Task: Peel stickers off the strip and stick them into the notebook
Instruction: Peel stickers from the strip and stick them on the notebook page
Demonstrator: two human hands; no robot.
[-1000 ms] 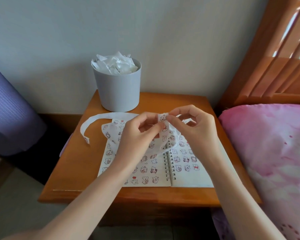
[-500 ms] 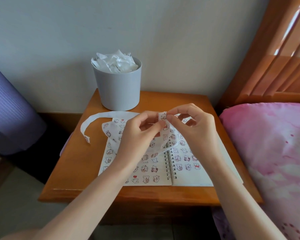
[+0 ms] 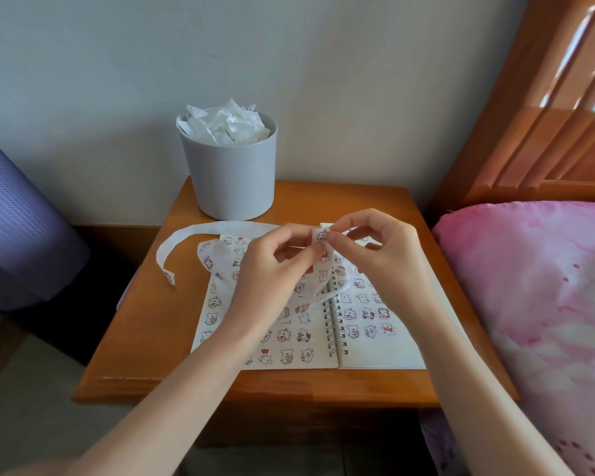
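Got both hands up just over the open spiral notebook (image 3: 375, 352), lying flat on the wooden nightstand (image 3: 145, 338). Gripping the sticker strip (image 3: 200, 231) in the left hand (image 3: 272, 266), fingers and thumb curled round it. Nipping the edge of the top sticker (image 3: 321, 237), a little bear one, between thumb and forefinger of the right hand (image 3: 382, 249), other fingers loosely curled. Rest of the strip looping off left across the tabletop. Loads of bear stickers already on both pages. Grey bin (image 3: 234, 180) stuffed with white paper scraps (image 3: 224, 125) at the back, pink bedding (image 3: 536, 286) off to the right.
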